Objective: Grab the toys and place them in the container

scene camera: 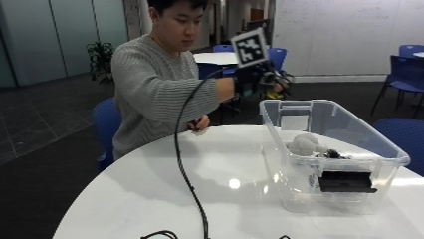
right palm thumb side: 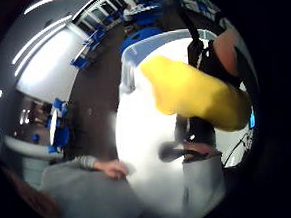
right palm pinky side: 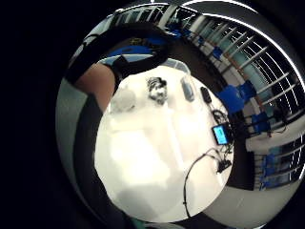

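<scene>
Close to our palm, we are seeing a yellow toy, and it is hanging just above the clear container. We are holding it up in our right hand, but we cannot tell how our fingers are sitting around it. Two toys are already lying inside the box, a gray one and a dark one. Now we are thinking we should bring the toy over the middle of the box, go down low, and let go softly, so it is not bouncing out. Our bare hand is resting on the white table.
</scene>
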A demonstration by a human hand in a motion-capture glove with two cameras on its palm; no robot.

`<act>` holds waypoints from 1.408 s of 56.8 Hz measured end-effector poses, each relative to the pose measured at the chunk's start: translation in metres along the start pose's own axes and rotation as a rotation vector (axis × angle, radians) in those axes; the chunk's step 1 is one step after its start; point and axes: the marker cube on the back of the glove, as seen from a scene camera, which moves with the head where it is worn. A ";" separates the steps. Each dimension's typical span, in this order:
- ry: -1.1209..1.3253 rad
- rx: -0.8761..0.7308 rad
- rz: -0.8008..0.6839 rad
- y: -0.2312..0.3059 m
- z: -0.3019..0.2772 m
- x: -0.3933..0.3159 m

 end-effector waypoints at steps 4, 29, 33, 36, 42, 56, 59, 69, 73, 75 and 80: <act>0.035 -0.069 0.096 -0.048 0.032 0.011; 0.261 -0.283 0.086 -0.096 0.107 0.020; 0.222 -0.325 0.070 -0.090 0.110 0.023; 0.199 -0.332 0.074 -0.088 0.109 0.026; 0.140 -0.326 0.083 -0.082 0.105 0.027; 0.019 -0.284 -0.035 0.013 0.052 0.042; 0.007 -0.249 -0.058 0.062 0.033 0.049; -0.019 -0.181 -0.068 0.205 0.017 0.042; -0.001 -0.172 -0.075 0.232 0.018 0.038; 0.018 -0.164 -0.081 0.243 0.019 0.037; 0.045 -0.130 -0.077 0.273 0.026 0.027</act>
